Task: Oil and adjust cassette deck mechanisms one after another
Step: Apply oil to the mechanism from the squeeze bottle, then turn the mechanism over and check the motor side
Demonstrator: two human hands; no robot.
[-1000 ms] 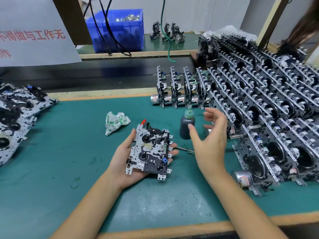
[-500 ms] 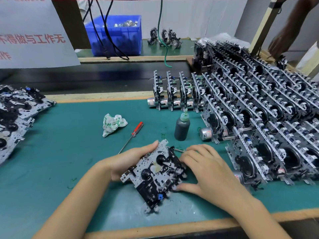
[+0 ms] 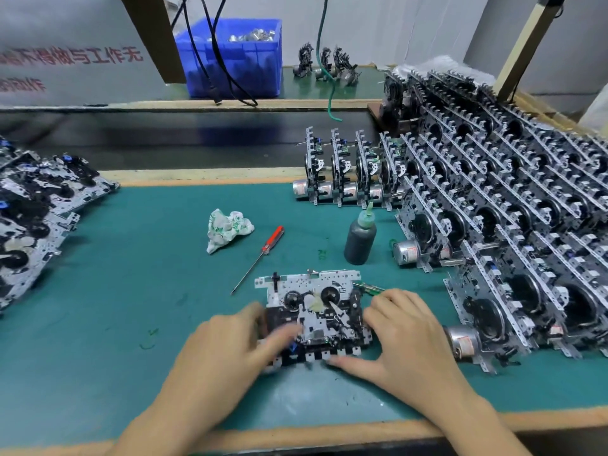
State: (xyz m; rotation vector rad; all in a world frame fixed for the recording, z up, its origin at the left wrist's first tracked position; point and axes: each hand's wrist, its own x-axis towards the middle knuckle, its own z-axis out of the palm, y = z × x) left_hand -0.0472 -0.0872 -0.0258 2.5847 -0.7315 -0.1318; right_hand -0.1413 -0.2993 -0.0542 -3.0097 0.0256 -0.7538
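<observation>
Since 0.5 s ago the cassette deck mechanism (image 3: 316, 314) has gone from tilted in the hands to lying square and flat on the green mat (image 3: 131, 291), near the front edge, reels up.

L to R: flat-laid mechanisms (image 3: 36, 222) stacked at far left; crumpled rag (image 3: 227, 229); red-handled screwdriver (image 3: 260, 256) lying free on the mat. Left hand (image 3: 230, 350) rests on the mech's left side, fingers blurred, prob. pressing rather than gripping. Right hand (image 3: 404, 337) w/ fingers curled over the right edge, thumb stretched along the front edge, holding it. Behind it a dark oil bottle (image 3: 360, 238) stands upright. Rows of upright mechanisms (image 3: 493, 225) w/ motors fill the right.
</observation>
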